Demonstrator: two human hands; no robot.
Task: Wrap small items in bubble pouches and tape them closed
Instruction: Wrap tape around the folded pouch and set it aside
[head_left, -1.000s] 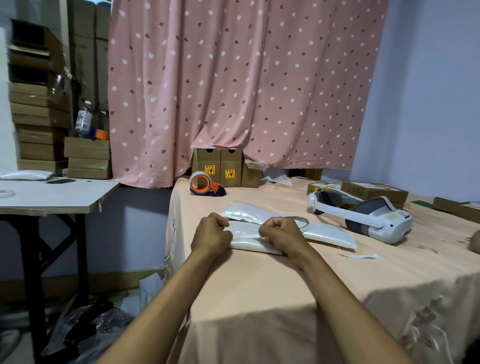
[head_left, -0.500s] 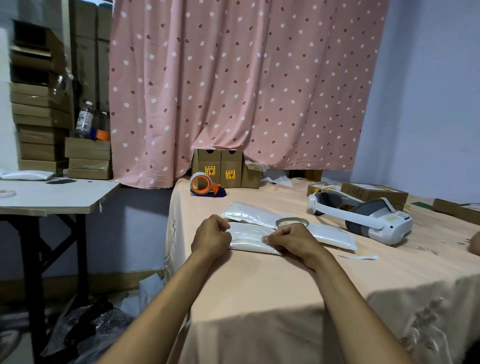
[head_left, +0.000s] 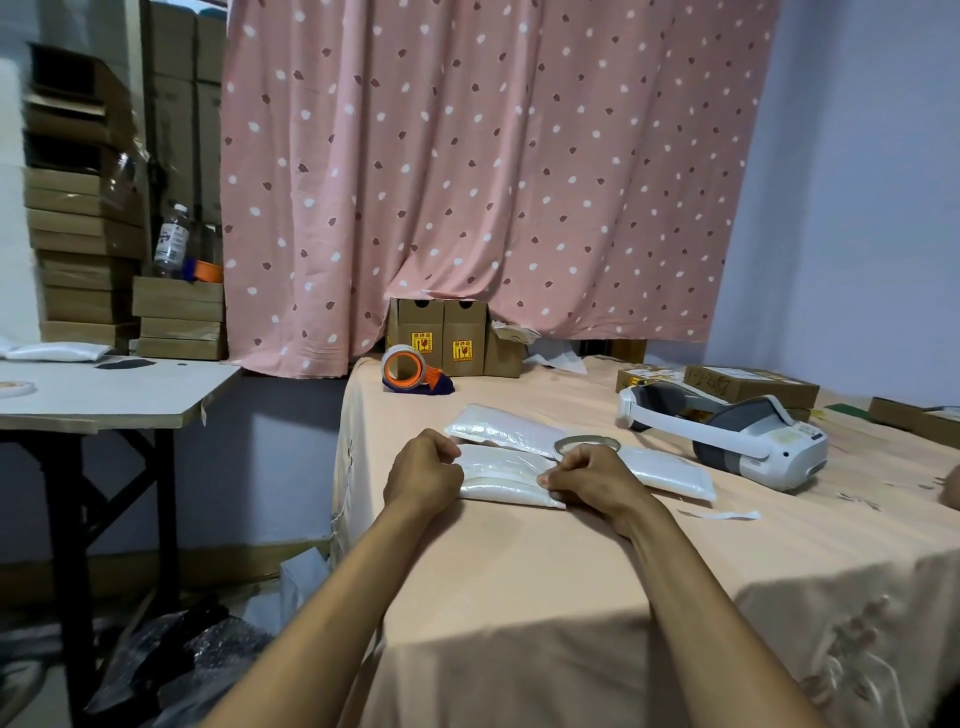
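A pink dotted curtain (head_left: 493, 182) hangs well beyond the spot where the two hands hold their work. Under that hold spreads the table (head_left: 571, 597), draped in a peach cloth. Far to the left of the grip stands a white side table (head_left: 104, 395), with stacked cardboard boxes (head_left: 83, 249) behind it. To the right of the grip and a little farther back lies a white headset (head_left: 737, 441), well apart from the hands.

The left hand (head_left: 423, 475) has its fingers curled over the left end of a folded bubble pouch (head_left: 501, 475). The right hand (head_left: 589, 478) pinches the pouch's right end with bent fingers and thumb. The pouch lies flat on the cloth between them, so both hands are closed on it.

Just behind the held pouch lies a second pouch (head_left: 504, 428). A third pouch (head_left: 665, 470) lies just right of the right hand. Farther back and slightly left of the grip sits an orange tape dispenser (head_left: 413, 369), in front of two small brown boxes (head_left: 441, 343). A thin tape roll (head_left: 587, 446) lies flat right behind the right hand's knuckles. A white strip (head_left: 724, 514) lies on the cloth to the right of the grip.
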